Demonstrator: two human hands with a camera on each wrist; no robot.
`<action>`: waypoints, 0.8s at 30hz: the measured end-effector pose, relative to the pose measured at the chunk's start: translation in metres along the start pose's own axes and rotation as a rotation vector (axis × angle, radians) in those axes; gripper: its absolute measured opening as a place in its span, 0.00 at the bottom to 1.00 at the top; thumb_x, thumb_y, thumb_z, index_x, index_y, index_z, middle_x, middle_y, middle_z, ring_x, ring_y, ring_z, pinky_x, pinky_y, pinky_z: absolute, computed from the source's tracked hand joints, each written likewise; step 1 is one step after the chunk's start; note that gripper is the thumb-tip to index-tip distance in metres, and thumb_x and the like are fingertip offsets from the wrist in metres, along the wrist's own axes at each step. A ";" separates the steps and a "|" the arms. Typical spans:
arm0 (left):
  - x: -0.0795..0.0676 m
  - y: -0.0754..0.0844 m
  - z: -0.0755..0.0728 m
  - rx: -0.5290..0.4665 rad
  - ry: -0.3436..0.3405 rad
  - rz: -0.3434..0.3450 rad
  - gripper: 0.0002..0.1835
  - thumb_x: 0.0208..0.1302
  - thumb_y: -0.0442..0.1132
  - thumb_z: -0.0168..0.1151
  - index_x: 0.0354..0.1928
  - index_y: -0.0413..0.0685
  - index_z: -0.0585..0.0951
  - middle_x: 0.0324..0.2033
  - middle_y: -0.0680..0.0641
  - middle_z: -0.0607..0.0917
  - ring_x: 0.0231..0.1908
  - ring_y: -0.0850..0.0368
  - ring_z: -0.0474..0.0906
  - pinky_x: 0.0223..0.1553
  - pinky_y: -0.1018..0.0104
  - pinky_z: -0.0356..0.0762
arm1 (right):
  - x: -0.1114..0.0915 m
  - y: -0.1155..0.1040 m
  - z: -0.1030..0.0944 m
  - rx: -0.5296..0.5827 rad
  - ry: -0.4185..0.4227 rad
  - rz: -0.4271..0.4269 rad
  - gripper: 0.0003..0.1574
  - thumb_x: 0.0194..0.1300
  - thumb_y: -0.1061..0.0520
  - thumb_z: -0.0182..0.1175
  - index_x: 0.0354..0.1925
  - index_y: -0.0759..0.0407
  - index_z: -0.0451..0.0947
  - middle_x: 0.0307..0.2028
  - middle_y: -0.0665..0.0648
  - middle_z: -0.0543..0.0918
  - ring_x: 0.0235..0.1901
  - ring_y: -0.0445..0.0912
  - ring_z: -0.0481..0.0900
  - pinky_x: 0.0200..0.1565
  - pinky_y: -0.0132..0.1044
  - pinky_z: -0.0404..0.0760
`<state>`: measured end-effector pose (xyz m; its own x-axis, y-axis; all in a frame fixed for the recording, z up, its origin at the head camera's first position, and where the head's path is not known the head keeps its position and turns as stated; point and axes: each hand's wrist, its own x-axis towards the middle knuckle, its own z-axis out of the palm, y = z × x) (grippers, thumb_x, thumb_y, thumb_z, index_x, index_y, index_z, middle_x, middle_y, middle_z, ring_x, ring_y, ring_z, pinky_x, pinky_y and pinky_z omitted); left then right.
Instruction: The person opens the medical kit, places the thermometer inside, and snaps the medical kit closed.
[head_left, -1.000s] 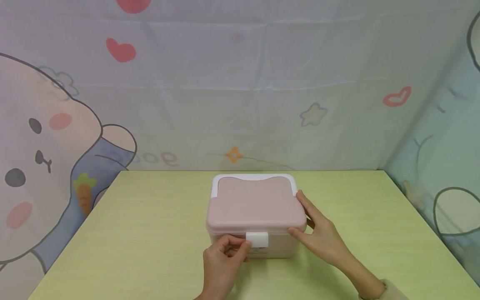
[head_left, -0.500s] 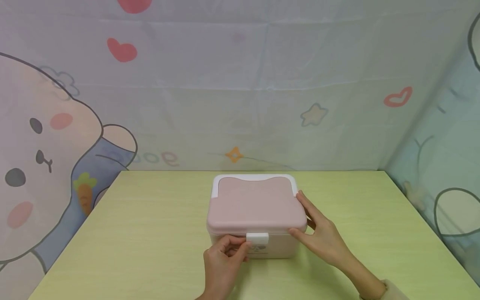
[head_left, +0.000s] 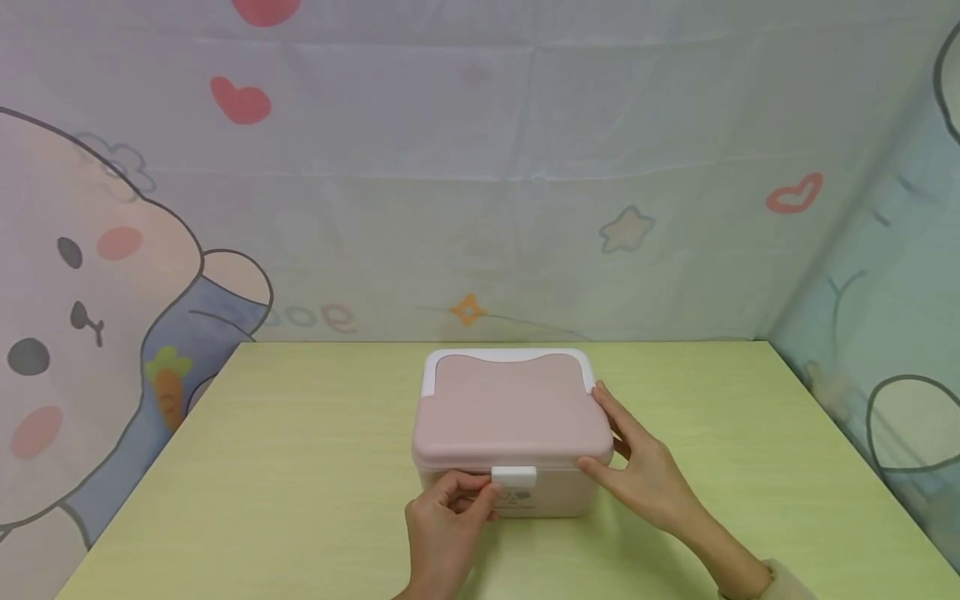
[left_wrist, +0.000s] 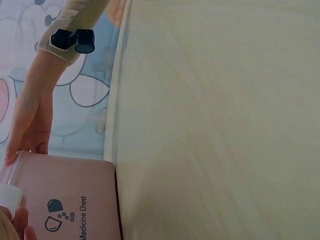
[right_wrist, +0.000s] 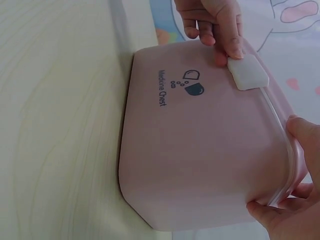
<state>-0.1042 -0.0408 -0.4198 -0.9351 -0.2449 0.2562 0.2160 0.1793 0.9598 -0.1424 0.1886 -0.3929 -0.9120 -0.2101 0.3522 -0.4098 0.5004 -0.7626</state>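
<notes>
A pink medicine box [head_left: 517, 408] sits on the table, its lid [head_left: 502, 429] down and a white handle [head_left: 510, 356] folded flat at the back. On its front, "Medicine Chest" lettering [right_wrist: 162, 88] and a capsule print show. My left hand [head_left: 446, 529] pinches the side of the white front latch [head_left: 514, 477] between thumb and fingers; the latch tilts out from the front wall. With the thumb on the lid's front rim and the fingers along its right side, my right hand [head_left: 648, 479] holds the box's right front corner. Some right fingertips are hidden in the head view.
The pale yellow-green table [head_left: 300, 450] stretches to both sides of the box. A printed cloth backdrop [head_left: 420, 208] hangs behind it and along the sides. A dark wrist device [left_wrist: 75, 40] is on the right sleeve.
The latch's lower edge has swung up and outward, uncovering more of the print beneath it. The box and my right hand hold still; my left hand barely shifts.
</notes>
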 end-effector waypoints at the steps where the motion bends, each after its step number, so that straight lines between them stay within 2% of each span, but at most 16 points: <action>1: 0.000 0.000 0.000 -0.002 0.004 0.002 0.05 0.45 0.31 0.72 0.24 0.42 0.82 0.19 0.47 0.85 0.14 0.61 0.78 0.18 0.71 0.77 | 0.000 0.000 0.000 0.002 -0.002 0.001 0.51 0.55 0.50 0.66 0.70 0.48 0.51 0.70 0.52 0.53 0.62 0.50 0.65 0.53 0.33 0.73; 7: 0.000 0.001 -0.002 -0.026 -0.008 0.018 0.06 0.46 0.34 0.72 0.25 0.45 0.83 0.19 0.49 0.85 0.15 0.64 0.78 0.19 0.71 0.77 | 0.000 0.000 0.000 0.002 -0.006 0.004 0.51 0.55 0.50 0.66 0.70 0.48 0.51 0.70 0.52 0.53 0.62 0.50 0.65 0.53 0.33 0.73; 15: -0.001 0.001 -0.007 -0.006 -0.066 -0.017 0.06 0.47 0.38 0.72 0.26 0.50 0.82 0.21 0.52 0.85 0.18 0.62 0.80 0.23 0.70 0.79 | -0.001 0.001 0.002 0.008 -0.006 -0.007 0.51 0.56 0.51 0.66 0.71 0.49 0.50 0.70 0.53 0.53 0.62 0.51 0.65 0.54 0.36 0.73; 20: 0.000 -0.001 -0.013 0.014 -0.111 0.014 0.05 0.49 0.37 0.71 0.28 0.51 0.83 0.23 0.53 0.85 0.20 0.63 0.80 0.24 0.70 0.79 | -0.002 -0.001 0.002 -0.014 -0.001 0.003 0.52 0.56 0.51 0.66 0.71 0.48 0.49 0.70 0.52 0.52 0.63 0.51 0.64 0.55 0.35 0.71; 24: 0.001 -0.003 -0.019 0.049 -0.121 0.044 0.05 0.49 0.38 0.71 0.29 0.56 0.84 0.24 0.57 0.85 0.21 0.65 0.79 0.25 0.71 0.79 | -0.002 -0.002 0.001 -0.014 -0.004 0.007 0.52 0.56 0.51 0.66 0.71 0.48 0.49 0.70 0.52 0.52 0.63 0.52 0.63 0.55 0.38 0.72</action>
<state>-0.1009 -0.0596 -0.4201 -0.9528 -0.1195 0.2791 0.2460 0.2345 0.9405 -0.1398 0.1871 -0.3925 -0.9149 -0.2096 0.3449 -0.4032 0.5132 -0.7577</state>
